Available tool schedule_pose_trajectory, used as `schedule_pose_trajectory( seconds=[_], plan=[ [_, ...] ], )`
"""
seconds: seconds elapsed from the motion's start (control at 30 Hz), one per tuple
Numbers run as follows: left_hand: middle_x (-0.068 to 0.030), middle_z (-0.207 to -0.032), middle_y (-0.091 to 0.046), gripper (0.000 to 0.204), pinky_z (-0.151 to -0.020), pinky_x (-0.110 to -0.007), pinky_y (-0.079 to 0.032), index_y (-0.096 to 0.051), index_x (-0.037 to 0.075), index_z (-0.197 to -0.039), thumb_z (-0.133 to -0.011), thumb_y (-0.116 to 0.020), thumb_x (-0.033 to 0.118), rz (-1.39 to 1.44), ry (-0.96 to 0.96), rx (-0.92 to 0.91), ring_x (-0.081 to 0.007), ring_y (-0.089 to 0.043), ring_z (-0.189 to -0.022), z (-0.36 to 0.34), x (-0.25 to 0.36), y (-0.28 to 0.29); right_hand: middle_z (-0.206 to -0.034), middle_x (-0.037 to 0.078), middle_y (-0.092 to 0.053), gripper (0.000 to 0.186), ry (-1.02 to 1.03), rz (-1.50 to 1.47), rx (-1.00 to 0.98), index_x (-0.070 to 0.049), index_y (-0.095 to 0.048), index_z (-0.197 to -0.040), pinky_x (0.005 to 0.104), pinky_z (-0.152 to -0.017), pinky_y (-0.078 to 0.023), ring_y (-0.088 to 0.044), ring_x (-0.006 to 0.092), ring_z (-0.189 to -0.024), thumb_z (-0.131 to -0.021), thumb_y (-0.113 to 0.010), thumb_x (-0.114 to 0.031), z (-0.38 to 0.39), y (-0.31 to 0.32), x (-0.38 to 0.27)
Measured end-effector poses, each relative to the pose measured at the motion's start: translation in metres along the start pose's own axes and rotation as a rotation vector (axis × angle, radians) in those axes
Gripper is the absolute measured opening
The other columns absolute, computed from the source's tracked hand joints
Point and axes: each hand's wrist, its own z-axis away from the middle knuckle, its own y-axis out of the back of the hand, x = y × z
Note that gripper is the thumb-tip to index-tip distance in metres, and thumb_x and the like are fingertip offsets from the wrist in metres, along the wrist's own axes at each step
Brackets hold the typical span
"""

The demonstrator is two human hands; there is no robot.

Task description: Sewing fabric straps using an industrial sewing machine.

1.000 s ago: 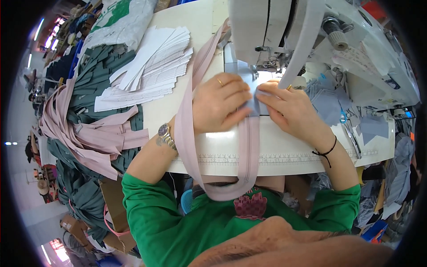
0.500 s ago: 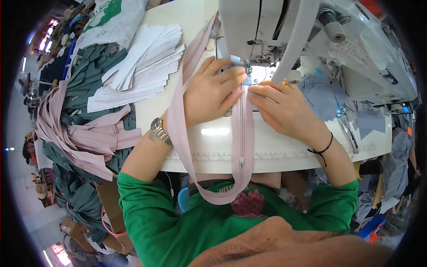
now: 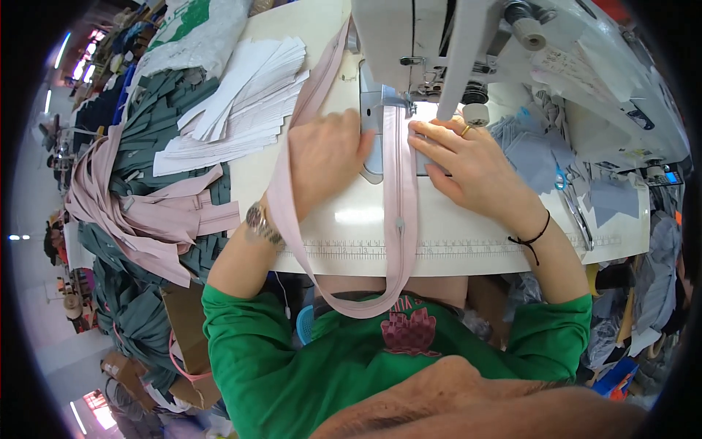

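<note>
A long pink zipper (image 3: 398, 175) runs from the sewing machine (image 3: 439, 51) toward me, droops over the table's front edge and loops back up past my left wrist to the far side. Its slider (image 3: 400, 224) sits partway along. A small grey-blue fabric piece (image 3: 395, 95) lies across its end beside the presser foot. My right hand (image 3: 468, 157) has its fingers stretched out, the tips at the zipper's right edge near the foot. My left hand (image 3: 325, 157) is off the stitching area, fingers curled and blurred; whether they hold anything is unclear.
White strips (image 3: 238, 110) are stacked at the left, beside dark green strips (image 3: 164, 110) and more pink zippers (image 3: 157, 227). On the right lie grey-blue fabric pieces (image 3: 530, 157) and blue-handled thread snips (image 3: 574, 208). A ruler scale (image 3: 351, 250) runs along the front edge.
My left hand has left the fabric by the presser foot and moved left and nearer, its fingers curling. The right hand stays at the zipper's edge. The hanging loop has risen slightly.
</note>
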Motion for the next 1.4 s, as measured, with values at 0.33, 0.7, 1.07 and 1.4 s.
schedule_pose_trajectory(
  seconds=[0.33, 0.7, 1.07, 1.4],
  plan=[
    [-0.0103, -0.161, -0.031, 0.054, -0.118, -0.064, -0.01, -0.053, 0.013, -0.142, -0.092, -0.064, 0.029, -0.359, -0.185, 0.365, -0.0225, -0.031, -0.148, 0.019, -0.032, -0.005, -0.138, 0.003, -0.058, 0.039, 0.058, 0.092, 0.008, -0.007, -0.065, -0.126, 0.0443, -0.1, -0.042, -0.054, 0.0233, -0.125, -0.088, -0.064, -0.012, -0.002, -0.011, -0.002],
    [-0.0136, -0.116, -0.064, 0.037, -0.112, -0.052, -0.034, -0.06, 0.006, -0.126, -0.09, -0.061, 0.017, 0.044, -0.415, 0.32, -0.032, -0.059, -0.11, -0.102, -0.107, -0.013, -0.134, 0.005, -0.061, 0.037, 0.077, 0.12, 0.046, -0.004, -0.068, -0.119, 0.047, -0.103, -0.042, -0.056, 0.0234, -0.124, -0.083, -0.066, -0.01, -0.007, -0.014, -0.004],
    [-0.0093, -0.115, -0.067, 0.027, -0.109, -0.058, -0.035, -0.069, 0.011, -0.113, -0.088, -0.063, 0.019, -0.546, -0.35, 0.229, -0.0286, -0.058, -0.119, -0.077, -0.105, 0.01, -0.092, 0.007, -0.064, 0.018, 0.099, 0.301, -0.081, -0.005, -0.065, -0.095, 0.0372, -0.091, -0.051, -0.063, 0.0225, -0.091, -0.078, -0.065, -0.012, 0.029, 0.061, -0.029],
    [-0.0113, -0.107, -0.068, 0.023, -0.106, -0.056, -0.038, -0.07, 0.008, -0.109, -0.087, -0.064, 0.009, -0.291, -0.262, 0.477, -0.0298, -0.06, -0.111, -0.09, -0.087, 0.009, -0.082, 0.015, -0.069, 0.015, -0.962, 0.406, 0.208, -0.003, -0.072, -0.087, 0.0454, -0.072, -0.053, -0.066, 0.0361, -0.083, -0.078, -0.071, -0.015, 0.2, 0.122, 0.079]
  ],
)
